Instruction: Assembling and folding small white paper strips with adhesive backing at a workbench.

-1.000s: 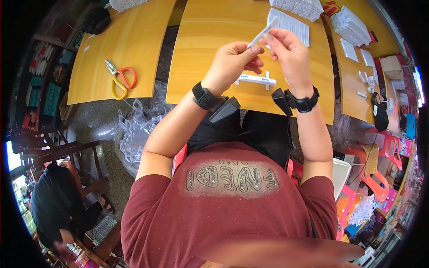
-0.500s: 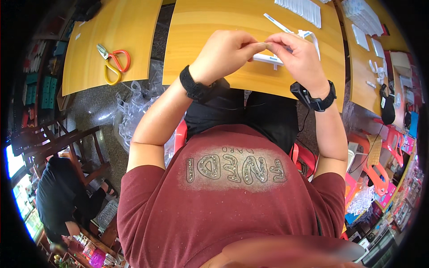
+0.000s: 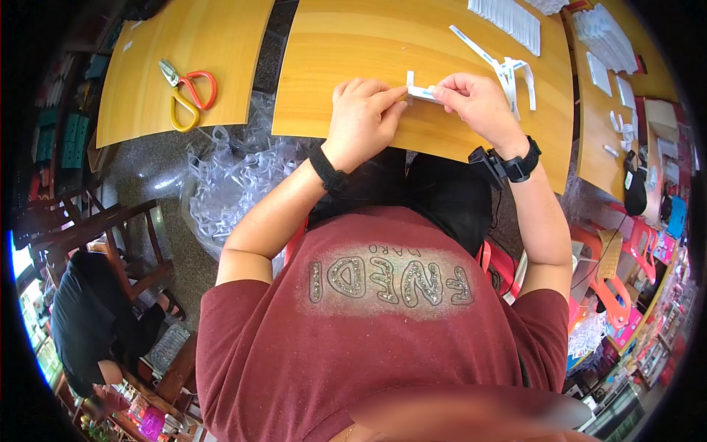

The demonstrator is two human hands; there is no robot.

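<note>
A small white strip-like piece (image 3: 421,93) with blue marking lies just over the table between my two hands. My right hand (image 3: 477,103) pinches its right end between thumb and fingertips. On the other side, the fingertips of my left hand (image 3: 366,112) close on its left end, thumb below the index finger. A narrow white tab (image 3: 410,77) sticks up behind that left end. Beyond my right hand, long white strips with blue print (image 3: 508,74) lie folded and crossed over each other.
A row of stacked white pieces (image 3: 504,26) stands at the table's far edge. On the left table are pliers-like cutters (image 3: 184,92) with one red and one yellow handle. A clear bag of white scraps (image 3: 239,180) sits on the floor. A person in black (image 3: 96,317) is at lower left.
My hands were raised with fingertips pinched together above the white piece. They have come down nearer the table and apart, and now hold that piece at both ends.
</note>
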